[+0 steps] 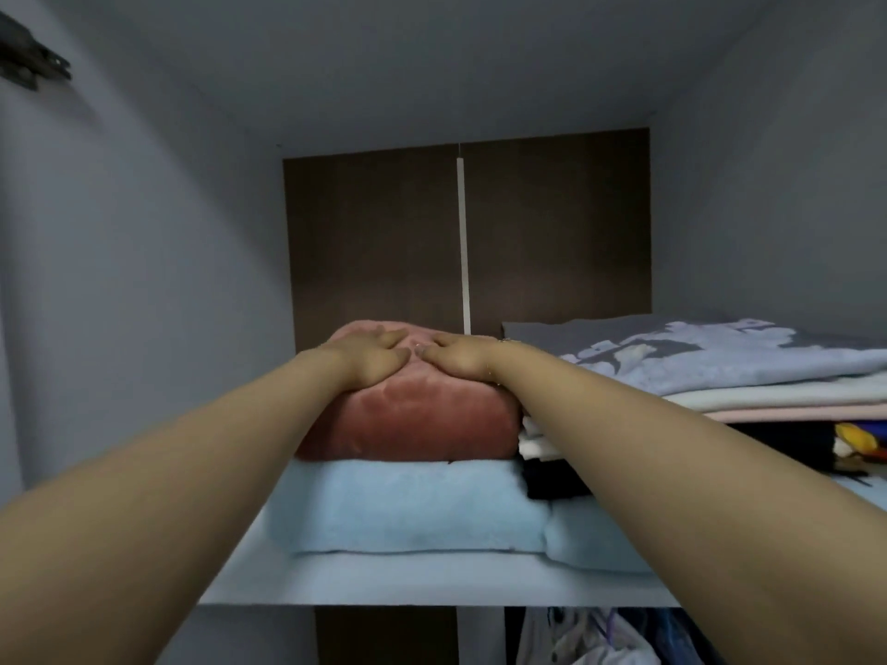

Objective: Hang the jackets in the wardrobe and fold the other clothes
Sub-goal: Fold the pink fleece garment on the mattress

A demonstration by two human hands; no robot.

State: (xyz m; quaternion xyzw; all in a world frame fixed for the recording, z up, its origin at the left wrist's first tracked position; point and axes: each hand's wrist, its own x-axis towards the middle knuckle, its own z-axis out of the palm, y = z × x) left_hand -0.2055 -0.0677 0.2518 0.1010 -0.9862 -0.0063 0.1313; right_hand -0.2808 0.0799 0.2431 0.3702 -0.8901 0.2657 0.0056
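Here, two hands [422, 360] flat on one pink folded garment [408, 424].

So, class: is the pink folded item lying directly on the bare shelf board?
No: the pink folded item lies on top of a light blue folded item, which itself rests on the shelf.

I see a pink folded cloth [408, 424] that looks plush and velvety, with a soft sheen where the nap lies flat. Under it, the light blue blanket [408, 515] looks thick, fleecy and matt. To my right, the stack of folded clothes [768, 376] looks like smooth, thin, matt fabric, the top piece printed grey and pale lilac. The shelf board [384, 583] and side walls look like smooth, matt laminate. The back panel [374, 242] looks like dark brown wood-grain board, dull-finished.
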